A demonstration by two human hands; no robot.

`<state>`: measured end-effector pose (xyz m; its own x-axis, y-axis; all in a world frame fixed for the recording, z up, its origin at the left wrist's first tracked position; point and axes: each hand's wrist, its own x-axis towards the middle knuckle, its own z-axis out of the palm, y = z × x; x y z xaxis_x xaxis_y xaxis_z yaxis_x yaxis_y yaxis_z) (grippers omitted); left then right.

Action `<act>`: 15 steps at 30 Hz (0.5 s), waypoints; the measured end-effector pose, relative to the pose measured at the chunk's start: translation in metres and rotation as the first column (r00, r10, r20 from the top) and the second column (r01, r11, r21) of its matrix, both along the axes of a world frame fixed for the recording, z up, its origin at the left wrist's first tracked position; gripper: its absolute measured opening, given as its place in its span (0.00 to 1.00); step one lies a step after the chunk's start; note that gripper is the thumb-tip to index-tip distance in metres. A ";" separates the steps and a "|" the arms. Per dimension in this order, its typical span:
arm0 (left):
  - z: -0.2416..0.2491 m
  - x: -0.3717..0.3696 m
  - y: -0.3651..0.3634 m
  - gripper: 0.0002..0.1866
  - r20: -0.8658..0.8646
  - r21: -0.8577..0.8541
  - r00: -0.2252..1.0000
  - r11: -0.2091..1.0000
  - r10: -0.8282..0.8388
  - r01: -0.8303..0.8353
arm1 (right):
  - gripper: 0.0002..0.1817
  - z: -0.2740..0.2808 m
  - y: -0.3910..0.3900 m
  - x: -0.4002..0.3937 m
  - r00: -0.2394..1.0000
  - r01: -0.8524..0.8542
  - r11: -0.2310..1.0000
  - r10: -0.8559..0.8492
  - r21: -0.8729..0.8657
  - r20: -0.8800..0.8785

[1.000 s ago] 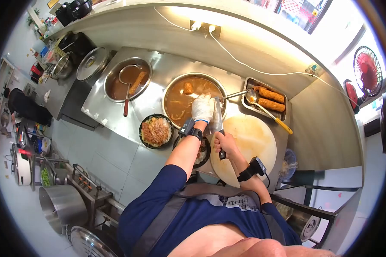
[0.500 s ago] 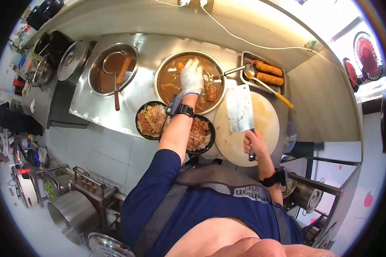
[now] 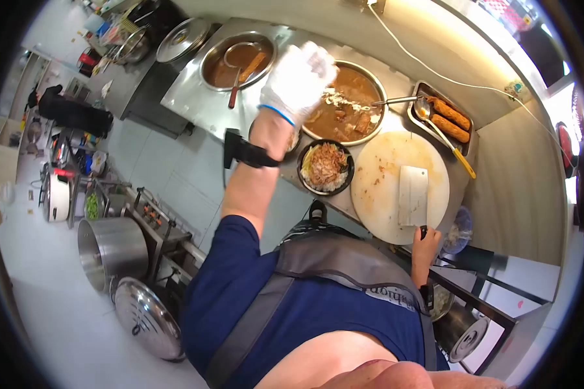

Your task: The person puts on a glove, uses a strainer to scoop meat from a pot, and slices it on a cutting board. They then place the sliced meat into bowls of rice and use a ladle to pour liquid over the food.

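Observation:
My left hand (image 3: 298,81), in a thin clear glove, is raised over the left rim of a large pot of brown sauce (image 3: 370,126). Its fingers look loosely bent and apart, with nothing visible in them. Chunks and pale glints or bits show on the sauce. My right hand (image 3: 425,246) grips the dark handle of a cleaver (image 3: 413,196), whose blade lies over the round white chopping board (image 3: 383,159). Below the pot sits a black bowl of rice and shredded topping (image 3: 326,166); a second bowl (image 3: 292,139) is mostly hidden behind my left forearm.
A smaller pot of sauce with a ladle (image 3: 233,55) stands at the left. A metal tray (image 3: 467,149) at the right holds fried rolls and a yellow-handled utensil (image 3: 457,155). A white cable (image 3: 428,71) crosses the back wall. A stockpot (image 3: 113,249) stands at lower left.
My left hand has risen and moved left, off the middle of the large pot. The cleaver has come down toward me on the board, still in my right hand. The view has shifted.

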<state>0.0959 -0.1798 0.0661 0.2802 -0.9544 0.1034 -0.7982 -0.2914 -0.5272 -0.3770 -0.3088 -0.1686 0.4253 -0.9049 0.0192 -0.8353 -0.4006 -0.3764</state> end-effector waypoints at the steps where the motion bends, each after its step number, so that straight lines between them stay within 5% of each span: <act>1: 0.006 0.009 0.017 0.23 0.088 -0.004 0.996 1.000 -0.018 0.018 | 0.20 -0.009 -0.002 -0.004 0.997 -0.040 0.998 0.043 -0.050 0.058; 4: 0.003 0.040 0.065 0.22 0.279 -0.118 0.960 0.991 -0.027 0.062 | 0.20 0.000 0.003 0.000 0.990 -0.120 0.992 0.116 -0.045 -0.080; 7: 0.006 0.057 0.095 0.20 0.205 -0.066 0.979 0.998 0.008 0.006 | 0.19 0.036 0.007 0.027 0.987 -0.137 0.977 0.122 -0.164 -0.101; 9: -0.008 0.077 0.105 0.22 0.166 -0.078 0.985 0.997 0.037 -0.025 | 0.18 0.072 0.020 0.058 0.973 -0.136 0.989 0.121 0.060 0.197; 10: -0.019 0.093 0.111 0.25 0.228 -0.125 0.972 0.988 -0.058 0.088 | 0.18 0.089 0.033 0.077 0.978 -0.114 0.992 0.101 0.062 0.182; 12: -0.031 0.120 0.112 0.27 0.209 -0.138 0.973 0.982 -0.101 0.132 | 0.16 0.116 0.060 0.122 0.841 -0.205 0.939 0.024 0.277 0.540; 13: -0.038 0.137 0.111 0.29 0.203 -0.148 0.972 0.977 -0.122 0.153 | 0.16 0.122 0.073 0.141 0.846 -0.182 0.944 0.007 0.276 0.534; 15: -0.054 0.175 0.108 0.26 0.191 -0.161 0.970 0.970 -0.151 0.183 | 0.14 0.124 0.097 0.186 0.731 -0.393 0.776 -0.062 0.493 0.680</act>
<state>0.2711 -0.0718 0.0124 0.0809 -0.9481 0.3076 -0.7427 -0.2632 -0.6157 -0.1912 -0.2117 -0.0444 0.6555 -0.7407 -0.1469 -0.2429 -0.0226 -0.9698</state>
